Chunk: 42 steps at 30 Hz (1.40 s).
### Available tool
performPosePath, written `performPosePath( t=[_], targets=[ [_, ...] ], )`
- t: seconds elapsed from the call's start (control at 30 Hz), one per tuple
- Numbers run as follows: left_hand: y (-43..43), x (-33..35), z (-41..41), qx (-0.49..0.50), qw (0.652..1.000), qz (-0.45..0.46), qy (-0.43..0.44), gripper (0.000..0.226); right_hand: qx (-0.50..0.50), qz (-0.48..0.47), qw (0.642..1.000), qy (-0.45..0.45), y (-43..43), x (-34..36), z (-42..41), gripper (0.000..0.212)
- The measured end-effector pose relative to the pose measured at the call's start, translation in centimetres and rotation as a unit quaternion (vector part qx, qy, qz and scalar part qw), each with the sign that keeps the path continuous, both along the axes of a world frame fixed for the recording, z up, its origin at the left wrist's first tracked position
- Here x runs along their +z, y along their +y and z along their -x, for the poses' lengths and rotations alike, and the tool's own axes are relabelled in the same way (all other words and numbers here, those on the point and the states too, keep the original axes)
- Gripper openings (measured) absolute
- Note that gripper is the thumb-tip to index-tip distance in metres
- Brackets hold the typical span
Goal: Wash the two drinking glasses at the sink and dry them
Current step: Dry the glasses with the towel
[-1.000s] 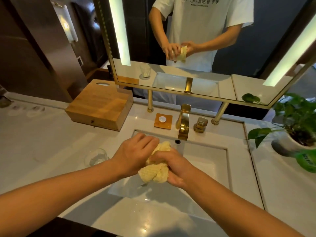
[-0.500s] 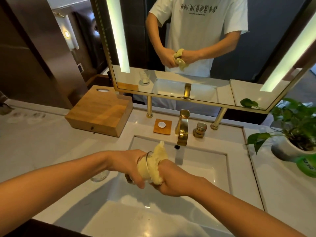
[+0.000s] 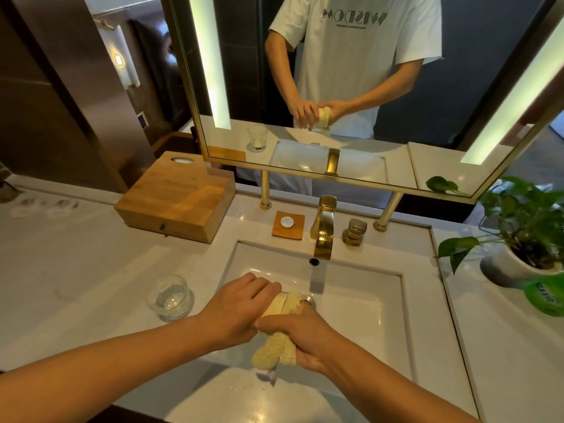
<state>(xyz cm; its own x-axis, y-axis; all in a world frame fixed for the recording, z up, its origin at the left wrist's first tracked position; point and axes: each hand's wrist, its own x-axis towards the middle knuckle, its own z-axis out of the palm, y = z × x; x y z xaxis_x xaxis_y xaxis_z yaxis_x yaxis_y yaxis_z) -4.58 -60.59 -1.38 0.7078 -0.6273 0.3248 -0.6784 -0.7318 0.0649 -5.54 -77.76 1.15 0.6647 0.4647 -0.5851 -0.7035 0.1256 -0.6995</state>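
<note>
A: Where is the glass being dried?

B: Over the sink point(image 3: 360, 288), lying nearly on its side between the hands. The left hand point(image 3: 235, 309) wraps over its body, fingers point(image 3: 259, 288) clenched round it; only a pale strip of the held glass point(image 3: 279, 303) shows. Its long axis runs from that hand up and right, toward the drain.

A: And the right hand?

B: The right hand point(image 3: 300, 334) grips the yellow cloth point(image 3: 274, 351), which looks pushed into the mouth (the rim itself is hidden), with a tail hanging below.

A: The other glass?

B: The second glass point(image 3: 171, 297) stands upright on the surface point(image 3: 76, 270), just left of the basin edge, nearer the left hand and well apart from the wooden box point(image 3: 177, 199).

A: Room to set down?

B: Open surface all round it; I'd judge the held glass goes beside it, minding the basin rim.
</note>
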Motion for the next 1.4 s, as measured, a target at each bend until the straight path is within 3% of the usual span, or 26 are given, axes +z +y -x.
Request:
performPosePath(
  t=[0.07,0.1,0.2,0.23,0.27,0.3,0.33,0.4,0.43,0.47,0.5,0.53,0.57,0.63,0.7,0.73,0.77,0.8,0.87,0.9,1.0,1.07,1.1,1.2,1.33,1.4],
  targets=[
    [0.3,0.5,-0.4,0.032,0.986,-0.001,0.166,0.074,0.077,0.094,0.987,-0.110,-0.4,0.1,0.2,0.039],
    [0.4,1.1,-0.7,0.049,0.959,0.004,0.280,0.076,0.144,0.158,0.956,-0.200,-0.7,0.2,0.3,0.043],
    [0.8,3.0,-2.4,0.037,0.822,0.050,0.567,0.048,0.307,0.266,0.810,-0.422,-1.6,0.0,0.0,0.029],
    [0.9,3.4,-2.7,0.025,0.782,0.055,0.620,0.035,0.361,0.288,0.761,-0.457,-1.6,0.0,0.0,0.020],
    [0.9,3.8,-2.8,0.012,0.767,0.057,0.639,0.037,0.401,0.312,0.725,-0.466,-1.8,-0.2,0.1,0.019],
    [0.9,3.6,-2.7,0.010,0.774,0.052,0.631,0.040,0.422,0.333,0.713,-0.451,-1.7,-0.3,0.1,0.020],
    [0.7,3.3,-2.5,0.020,0.798,0.037,0.601,0.040,0.430,0.349,0.709,-0.436,-1.7,-0.4,0.2,0.023],
    [0.0,2.5,-1.6,0.051,0.876,0.024,0.478,0.049,0.415,0.361,0.745,-0.377,-1.3,-0.2,0.0,0.030],
    [-0.3,2.1,-1.1,0.074,0.914,0.024,0.399,0.056,0.381,0.346,0.788,-0.339,-0.9,0.1,-0.1,0.030],
    [-0.6,1.8,-0.6,0.086,0.949,0.020,0.303,0.062,0.299,0.298,0.858,-0.293,-0.6,0.4,-0.1,0.027],
    [-0.8,1.3,-0.4,0.082,0.977,0.025,0.196,0.065,0.193,0.210,0.933,-0.218,-0.5,0.9,-0.2,0.029],
    [-0.9,1.1,-0.3,0.071,0.992,0.032,0.095,0.064,0.090,0.079,0.986,-0.116,-0.4,1.3,-0.5,0.036],
    [-1.0,1.1,-0.3,0.059,0.997,0.040,0.016,0.060,0.005,-0.063,0.998,-0.006,-0.4,1.5,-0.8,0.041],
    [-1.1,1.3,-0.7,0.038,0.997,0.048,-0.050,0.056,-0.096,-0.216,0.962,0.137,-0.3,1.9,-1.3,0.041],
    [-1.1,1.5,-1.0,0.031,0.998,0.050,-0.023,0.059,-0.089,-0.154,0.979,0.099,0.2,2.3,-1.6,0.041],
    [-1.1,1.8,-1.0,0.049,0.996,0.066,0.029,0.061,-0.048,-0.045,0.998,0.011,0.4,2.4,-1.5,0.042],
    [-1.3,2.2,-1.1,0.069,0.987,0.103,0.106,0.063,0.010,0.077,0.992,-0.103,0.4,2.5,-1.4,0.040],
    [-1.4,2.7,-1.2,0.082,0.963,0.151,0.207,0.066,0.075,0.174,0.955,-0.229,0.1,2.7,-1.3,0.034],
    [-1.2,3.5,-1.9,0.070,0.907,0.176,0.376,0.070,0.227,0.230,0.847,-0.421,-1.1,3.3,-1.5,0.042],
    [-1.0,3.7,-2.5,0.065,0.893,0.122,0.428,0.073,0.297,0.237,0.799,-0.467,-1.8,3.5,-1.7,0.052],
    [-0.4,3.4,-3.9,0.082,0.842,-0.035,0.532,0.077,0.440,0.240,0.665,-0.553,-3.0,3.9,-1.4,0.050],
    [0.0,2.4,-4.2,0.102,0.815,-0.062,0.568,0.072,0.460,0.220,0.633,-0.582,-2.9,3.6,-0.8,0.055],
    [0.2,2.1,-4.4,0.109,0.806,-0.061,0.579,0.071,0.448,0.208,0.649,-0.579,-2.8,3.6,-0.6,0.052],
    [0.7,2.0,-4.7,0.107,0.763,0.017,0.637,0.061,0.342,0.167,0.752,-0.538,-2.9,3.2,-0.9,0.033],
    [0.5,4.2,-4.3,0.019,0.723,0.102,0.683,0.036,0.285,0.185,0.793,-0.506,-4.2,2.6,-1.1,0.034],
    [1.3,4.6,-4.0,0.020,0.723,0.152,0.674,0.044,0.254,0.188,0.817,-0.482,-5.7,3.0,-1.4,0.041]
  ],
)
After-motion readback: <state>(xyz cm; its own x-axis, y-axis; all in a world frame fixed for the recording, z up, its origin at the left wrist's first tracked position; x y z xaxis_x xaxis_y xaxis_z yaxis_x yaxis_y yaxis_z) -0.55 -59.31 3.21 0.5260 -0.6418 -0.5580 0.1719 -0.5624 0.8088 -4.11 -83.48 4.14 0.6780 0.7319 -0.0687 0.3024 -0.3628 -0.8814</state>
